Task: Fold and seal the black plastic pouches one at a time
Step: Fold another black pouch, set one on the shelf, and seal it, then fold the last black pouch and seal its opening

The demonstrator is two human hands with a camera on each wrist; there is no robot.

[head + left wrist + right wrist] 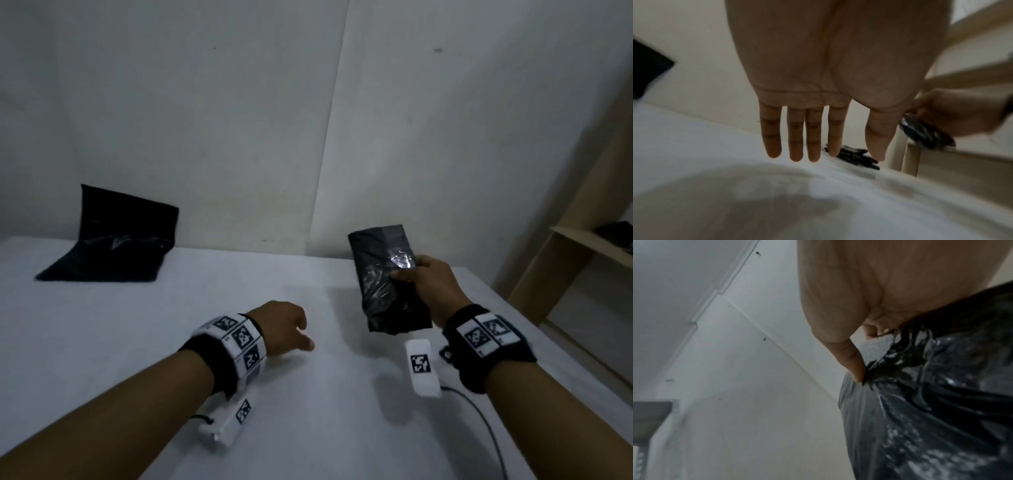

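My right hand [416,272] grips a folded black plastic pouch [383,277] and holds it in the air above the right side of the white table [102,342]. In the right wrist view the thumb [851,360] presses into the shiny black pouch [931,402]. My left hand [291,329] hovers low over the table's middle, empty, its fingers [795,138] straight and spread in the left wrist view. A stack of flat black pouches [113,240] lies at the far left, bent up against the wall.
A small heap of folded black pouches [855,155] lies at the table's far right edge in the left wrist view. A beige wooden shelf [589,240] stands to the right of the table. White walls close the back.
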